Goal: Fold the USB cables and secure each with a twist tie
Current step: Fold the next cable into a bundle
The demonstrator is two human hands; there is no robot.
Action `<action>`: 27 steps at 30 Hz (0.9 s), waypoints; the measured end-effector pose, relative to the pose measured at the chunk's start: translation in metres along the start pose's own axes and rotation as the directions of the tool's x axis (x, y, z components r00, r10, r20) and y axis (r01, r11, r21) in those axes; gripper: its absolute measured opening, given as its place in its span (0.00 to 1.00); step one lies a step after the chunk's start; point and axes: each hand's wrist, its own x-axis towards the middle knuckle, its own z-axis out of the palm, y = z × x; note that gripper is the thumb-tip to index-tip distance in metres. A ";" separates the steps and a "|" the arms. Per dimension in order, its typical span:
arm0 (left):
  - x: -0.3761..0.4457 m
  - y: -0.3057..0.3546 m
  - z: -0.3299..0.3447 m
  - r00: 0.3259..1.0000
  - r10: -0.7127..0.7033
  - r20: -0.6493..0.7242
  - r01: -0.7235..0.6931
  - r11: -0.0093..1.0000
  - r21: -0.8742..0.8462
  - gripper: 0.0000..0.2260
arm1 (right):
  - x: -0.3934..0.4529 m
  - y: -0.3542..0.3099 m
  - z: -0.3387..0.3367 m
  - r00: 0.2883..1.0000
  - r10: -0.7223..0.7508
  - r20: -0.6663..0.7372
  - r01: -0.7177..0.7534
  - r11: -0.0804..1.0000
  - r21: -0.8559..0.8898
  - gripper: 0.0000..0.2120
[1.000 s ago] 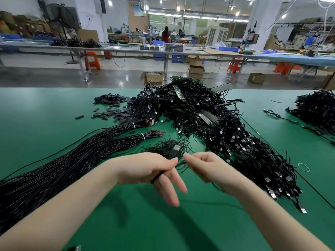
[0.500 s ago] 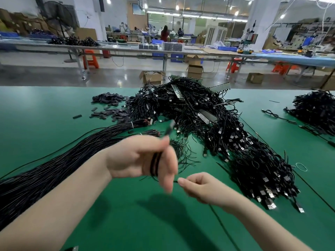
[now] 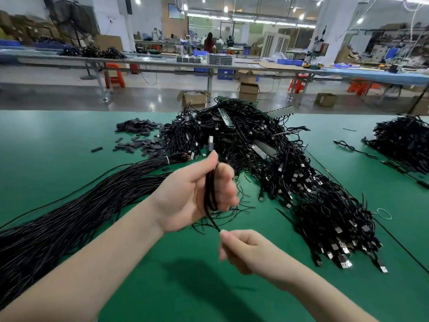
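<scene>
Two hands work above the green desk (image 3: 69, 140). The left hand (image 3: 192, 194) grips a folded USB cable (image 3: 210, 189); the right hand (image 3: 241, 249) pinches its loose end. A big cable pile (image 3: 267, 163) lies behind, long wires (image 3: 69, 205) left. The moving fingers look blurry.

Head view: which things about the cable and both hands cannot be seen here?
- Folded cable: loop count lost to motion blur.
- Right hand: whatever its grip pinches is hidden by its fingers.
- Left hand: fingertips blurred.
- Twist ties: partly hidden behind the left hand.
</scene>
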 end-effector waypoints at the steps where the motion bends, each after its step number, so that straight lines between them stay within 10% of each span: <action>1: -0.004 0.000 0.001 0.998 -0.038 0.044 0.033 0.994 0.099 0.20 | 0.002 0.002 -0.009 0.997 0.022 -0.069 -0.026 0.998 -0.057 0.21; 6: -0.006 -0.024 -0.006 0.952 -0.305 -0.010 0.221 0.667 0.711 0.18 | 0.007 -0.026 -0.052 0.936 -0.096 -0.340 0.020 0.975 -0.220 0.22; 12: 0.014 -0.035 -0.007 0.970 -0.006 -0.243 0.012 1.000 0.021 0.23 | -0.001 -0.040 -0.003 0.923 -0.294 -0.250 0.299 0.954 -0.018 0.13; 27: 0.008 -0.043 0.007 0.950 0.094 -0.298 -0.147 0.976 -0.159 0.19 | 0.001 -0.003 0.000 0.927 -0.177 -0.332 0.135 0.980 -0.147 0.16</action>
